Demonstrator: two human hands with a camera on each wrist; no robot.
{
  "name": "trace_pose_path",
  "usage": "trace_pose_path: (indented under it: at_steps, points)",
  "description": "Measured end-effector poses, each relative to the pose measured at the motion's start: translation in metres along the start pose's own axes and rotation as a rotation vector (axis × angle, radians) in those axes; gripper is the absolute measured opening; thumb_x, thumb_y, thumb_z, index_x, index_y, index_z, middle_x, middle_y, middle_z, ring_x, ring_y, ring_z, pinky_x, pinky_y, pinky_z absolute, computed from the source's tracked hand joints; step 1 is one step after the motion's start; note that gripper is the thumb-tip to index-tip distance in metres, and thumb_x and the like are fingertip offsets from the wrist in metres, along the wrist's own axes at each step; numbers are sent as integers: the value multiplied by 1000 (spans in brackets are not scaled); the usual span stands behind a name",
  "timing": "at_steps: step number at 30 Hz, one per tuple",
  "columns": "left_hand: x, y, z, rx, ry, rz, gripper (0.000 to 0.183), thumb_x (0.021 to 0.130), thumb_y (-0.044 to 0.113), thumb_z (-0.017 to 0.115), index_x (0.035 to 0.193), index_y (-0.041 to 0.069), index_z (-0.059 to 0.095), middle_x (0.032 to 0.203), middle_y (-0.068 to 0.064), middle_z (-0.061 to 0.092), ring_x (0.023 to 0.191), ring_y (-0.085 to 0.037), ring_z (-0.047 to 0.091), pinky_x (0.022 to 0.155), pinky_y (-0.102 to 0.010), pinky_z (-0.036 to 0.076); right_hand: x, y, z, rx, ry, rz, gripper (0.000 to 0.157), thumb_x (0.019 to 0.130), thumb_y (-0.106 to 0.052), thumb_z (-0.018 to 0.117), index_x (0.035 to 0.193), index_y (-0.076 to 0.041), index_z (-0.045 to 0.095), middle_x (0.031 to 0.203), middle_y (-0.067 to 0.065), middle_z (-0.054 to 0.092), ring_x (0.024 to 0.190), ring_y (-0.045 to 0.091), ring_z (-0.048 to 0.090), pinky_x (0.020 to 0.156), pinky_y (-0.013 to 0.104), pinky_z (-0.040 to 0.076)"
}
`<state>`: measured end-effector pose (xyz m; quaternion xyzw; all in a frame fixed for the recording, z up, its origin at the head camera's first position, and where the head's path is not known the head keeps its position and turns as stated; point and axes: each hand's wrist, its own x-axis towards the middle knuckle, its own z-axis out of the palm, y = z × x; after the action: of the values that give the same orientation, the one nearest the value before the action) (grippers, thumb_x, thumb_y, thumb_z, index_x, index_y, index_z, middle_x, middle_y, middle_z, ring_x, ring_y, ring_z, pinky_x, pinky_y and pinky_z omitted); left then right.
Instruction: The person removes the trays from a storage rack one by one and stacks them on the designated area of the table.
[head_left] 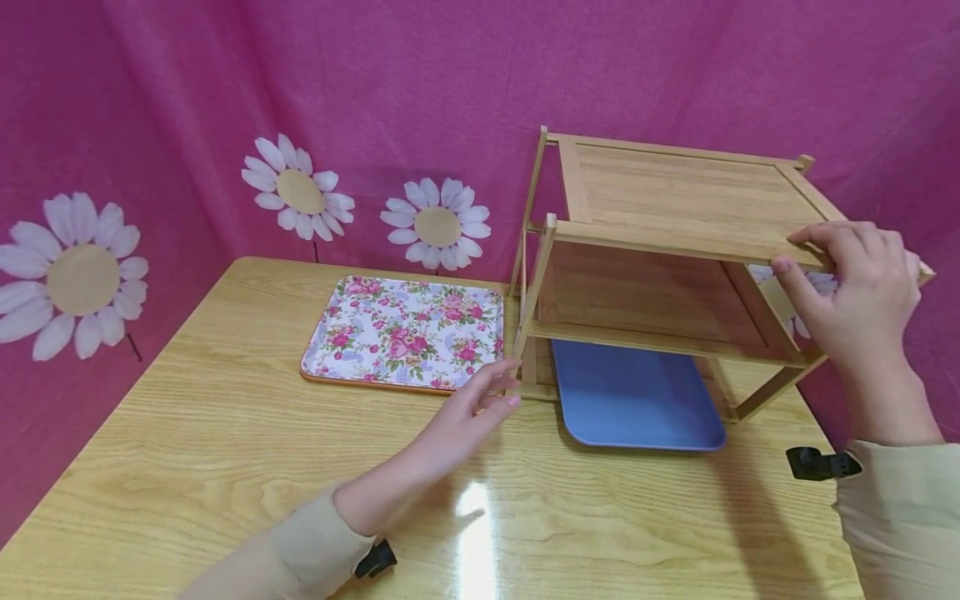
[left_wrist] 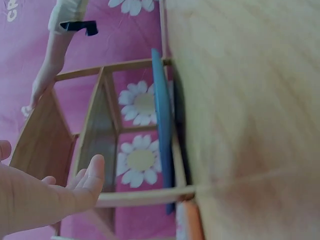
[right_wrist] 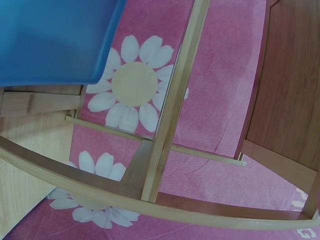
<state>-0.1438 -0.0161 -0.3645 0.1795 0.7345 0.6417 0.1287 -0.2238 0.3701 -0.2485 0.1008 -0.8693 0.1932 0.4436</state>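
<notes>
A light wooden shelf rack (head_left: 675,183) stands on the table at the right, with an upper board and a middle board. My right hand (head_left: 862,292) grips the front edge of its upper board near the right corner, fingers on top and thumb at the front. Beside the rack's left front post is my left hand (head_left: 468,417), fingers extended and holding nothing. The left wrist view has this hand (left_wrist: 55,195) near the rack's side frame. Under the middle board lies a blue tray (head_left: 637,400), its front end jutting out toward me.
Left of the rack, a floral tray (head_left: 405,333) with an orange rim lies flat on the wooden table (head_left: 225,467). A pink cloth (head_left: 412,75) printed with large white daisies hangs close behind the table and along its sides.
</notes>
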Motion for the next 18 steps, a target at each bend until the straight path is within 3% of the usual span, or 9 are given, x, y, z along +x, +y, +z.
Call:
trace_pose_path:
  at_steps: [8,18]
  points:
    - [16,-19,22,-174,-63,-119,49,95,32,54,141,22,39,129,-15,53,113,-37,55,85,-49,51,0,1,1,-4,3,-5,71,80,-69,54,103,-4,67,108,22,59,104,47,45,96,57,24]
    - [37,-37,41,-313,-68,-285,57,89,19,61,141,16,38,119,-16,58,103,-35,59,77,-43,54,0,3,0,-21,-18,-10,74,80,-71,52,106,-3,65,109,22,58,104,47,44,96,59,23]
